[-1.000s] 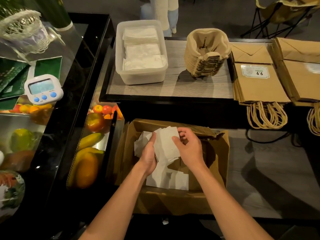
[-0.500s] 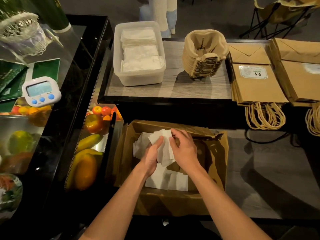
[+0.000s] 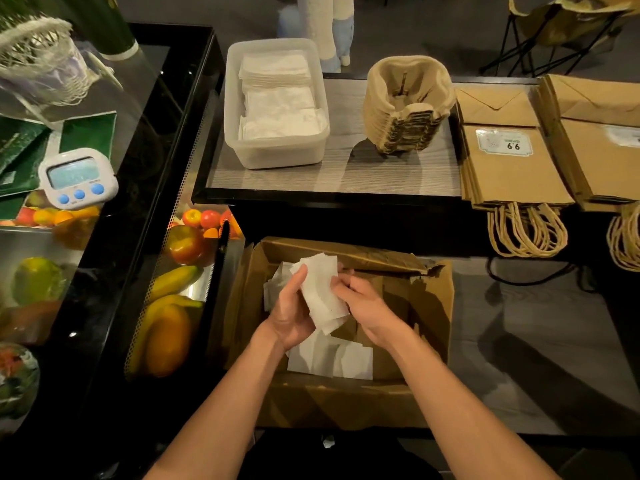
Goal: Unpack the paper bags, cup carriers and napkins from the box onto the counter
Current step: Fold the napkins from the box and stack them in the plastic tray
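Dark counter (image 3: 346,174) fills the upper half of the frame, and at bottom centre sits one open cardboard box (image 3: 346,403). Two stacks of paper bags (image 3: 516,178) lie at upper right, handles toward me. One clear tub (image 3: 277,157) at upper centre holds what look like three piles of napkins. One nested stack of cup carriers (image 3: 407,109) stands between tub and bags.

Over the box I see a wad of napkins (image 3: 322,296) held in both hands. The left hand (image 3: 289,317) curls round it from the left, thumb up along the sheets. The right hand (image 3: 367,304) pinches its right edge with bent fingers. More loose napkins (image 3: 332,360) lie on the box floor (overlapping, so I cannot count them).

I judge them light, limp and quick to slide apart. They are best squeezed flat across the middle of the wad, not lifted by a corner.
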